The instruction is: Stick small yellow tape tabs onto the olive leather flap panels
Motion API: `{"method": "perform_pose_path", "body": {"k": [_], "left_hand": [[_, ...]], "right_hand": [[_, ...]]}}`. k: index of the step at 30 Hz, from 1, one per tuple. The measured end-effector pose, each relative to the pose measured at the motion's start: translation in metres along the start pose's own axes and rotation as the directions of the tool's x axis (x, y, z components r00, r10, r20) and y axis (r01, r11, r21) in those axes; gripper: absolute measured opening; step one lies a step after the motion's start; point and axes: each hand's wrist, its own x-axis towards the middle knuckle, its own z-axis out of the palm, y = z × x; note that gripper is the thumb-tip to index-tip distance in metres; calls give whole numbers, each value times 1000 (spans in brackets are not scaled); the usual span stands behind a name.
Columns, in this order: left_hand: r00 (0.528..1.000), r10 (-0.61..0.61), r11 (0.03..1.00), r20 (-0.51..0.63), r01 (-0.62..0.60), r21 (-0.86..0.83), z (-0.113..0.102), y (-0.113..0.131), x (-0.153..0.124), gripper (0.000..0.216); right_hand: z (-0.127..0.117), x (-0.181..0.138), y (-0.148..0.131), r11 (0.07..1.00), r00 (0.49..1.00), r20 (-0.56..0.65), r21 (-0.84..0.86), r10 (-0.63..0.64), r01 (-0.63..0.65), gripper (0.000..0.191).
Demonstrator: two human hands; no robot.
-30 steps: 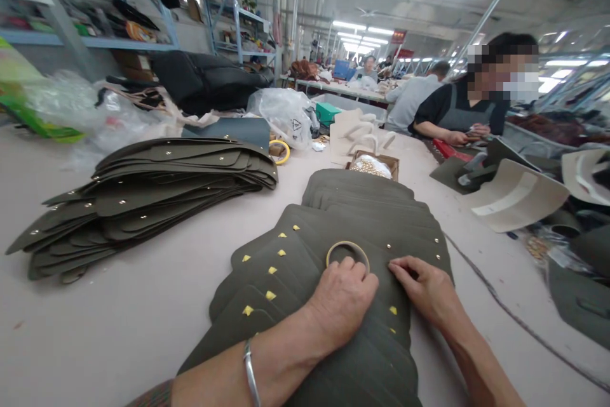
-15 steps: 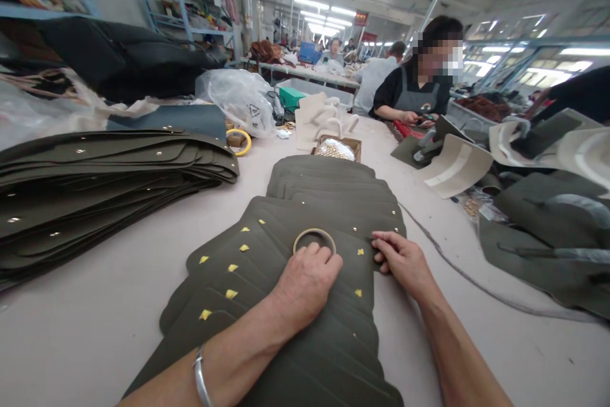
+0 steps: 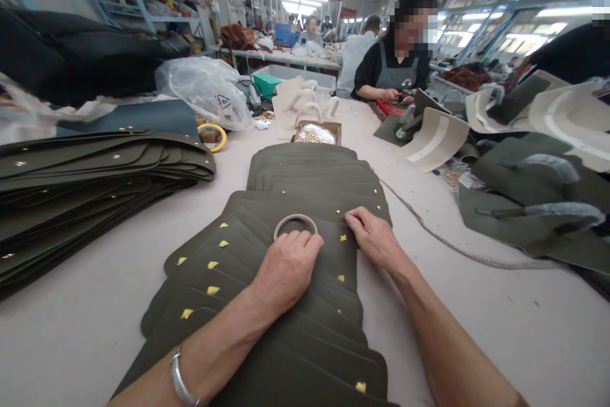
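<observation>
My left hand (image 3: 288, 267) is closed around the near side of a roll of tape (image 3: 296, 217) standing on the dark olive panels. Only the roll's upper arc shows above my fingers. These flat panels (image 3: 286, 350) overlap in a fanned stack under both hands. Small yellow tape pieces (image 3: 212, 291) dot them on both sides. My right hand (image 3: 374, 239) is pinched at the stack's right side, its fingertips beside a small gold stud (image 3: 338, 211). Whatever lies between those fingertips is too small or hidden to make out.
A pile of olive panels (image 3: 95, 172) lies left, near a yellow tape roll (image 3: 216, 138) and plastic bag (image 3: 210, 93). Beyond the stack sits a box of gold studs (image 3: 317, 134). Handled pieces (image 3: 534, 216) crowd the right; a co-worker (image 3: 398, 54) sits behind.
The camera view has shifted, so the scene sits further left and higher. My right hand has moved inward and forward, closer to the gold stud, its fingers more tightly pinched. My left hand stays on the tape.
</observation>
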Motion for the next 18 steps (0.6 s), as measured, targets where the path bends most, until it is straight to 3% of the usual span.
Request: {"method": "perform_pose_path", "body": {"k": [5, 7, 11, 18], "left_hand": [[998, 6, 999, -67, -9, -49, 0, -3, -1, 20], [997, 13, 996, -80, -19, -83, 0, -4, -1, 21], [997, 12, 995, -73, -19, -97, 0, -3, -1, 21], [1000, -8, 998, 18, 9, -69, -2, -3, -1, 16]], "right_hand": [[-2, -4, 2, 991, 996, 91, 131, -26, 14, 21], [-1, -9, 1, 982, 982, 189, 185, -6, -30, 16], [-4, -19, -4, 916, 876, 480, 332, 43, -227, 17], [-15, -26, -1, 918, 822, 570, 331, -9, -220, 28]]}}
